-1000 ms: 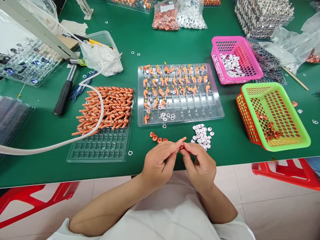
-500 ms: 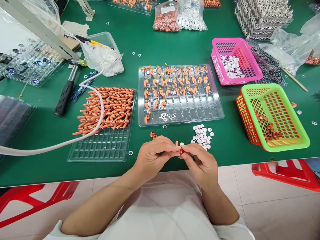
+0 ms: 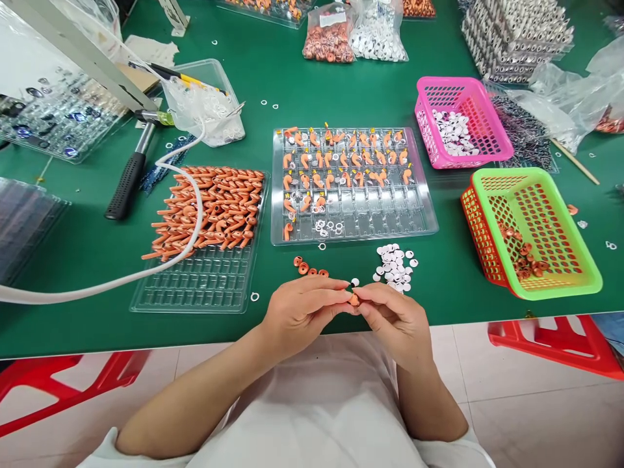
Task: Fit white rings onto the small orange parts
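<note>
We pinch a small orange part (image 3: 353, 299) between the fingertips of our left hand (image 3: 292, 318) and our right hand (image 3: 402, 325), above the near edge of the green table (image 3: 195, 333). It may be curved, though our fingers hide most of it. Beyond our left hand lie copper-coloured cups (image 3: 303, 268); beyond our right, a heap of white discs (image 3: 394, 266). Farther back, a clear compartment tray (image 3: 380, 224) bears rows of curved orange pieces (image 3: 344, 158) and some loose white rings (image 3: 320, 225).
</note>
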Demonstrator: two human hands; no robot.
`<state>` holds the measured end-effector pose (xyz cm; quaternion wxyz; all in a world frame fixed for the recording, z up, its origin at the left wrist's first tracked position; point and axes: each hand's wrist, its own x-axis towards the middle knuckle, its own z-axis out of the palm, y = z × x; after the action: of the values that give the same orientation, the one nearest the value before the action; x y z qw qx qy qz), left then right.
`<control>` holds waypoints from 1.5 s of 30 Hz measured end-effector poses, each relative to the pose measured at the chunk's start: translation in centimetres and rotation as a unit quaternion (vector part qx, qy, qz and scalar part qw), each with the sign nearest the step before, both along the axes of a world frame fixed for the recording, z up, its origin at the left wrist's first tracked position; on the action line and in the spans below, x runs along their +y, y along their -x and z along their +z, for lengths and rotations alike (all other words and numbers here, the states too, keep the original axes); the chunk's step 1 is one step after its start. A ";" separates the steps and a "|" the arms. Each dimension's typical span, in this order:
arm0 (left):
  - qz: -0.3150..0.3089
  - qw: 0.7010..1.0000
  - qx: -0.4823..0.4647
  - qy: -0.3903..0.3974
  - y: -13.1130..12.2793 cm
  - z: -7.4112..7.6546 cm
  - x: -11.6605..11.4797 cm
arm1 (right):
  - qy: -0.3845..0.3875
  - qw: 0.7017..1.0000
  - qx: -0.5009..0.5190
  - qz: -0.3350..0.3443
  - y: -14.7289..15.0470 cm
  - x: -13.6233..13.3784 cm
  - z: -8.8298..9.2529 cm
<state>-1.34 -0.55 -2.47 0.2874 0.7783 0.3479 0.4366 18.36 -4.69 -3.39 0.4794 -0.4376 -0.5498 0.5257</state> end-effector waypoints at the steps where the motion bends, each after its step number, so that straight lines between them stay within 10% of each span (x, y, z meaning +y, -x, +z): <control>1: -0.006 1.000 0.005 -0.007 0.1 0.0 0.0 | 0.002 1.000 0.004 0.005 0.0 0.0 0.1; 45: -0.062 0.997 0.020 -0.050 0.3 0.2 -0.5 | 0.004 1.000 0.028 -0.010 0.1 -0.1 -0.1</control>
<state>-1.65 -1.03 -2.27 0.2673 0.8206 0.2824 0.4188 18.23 -4.81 -3.47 0.4979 -0.4305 -0.5298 0.5349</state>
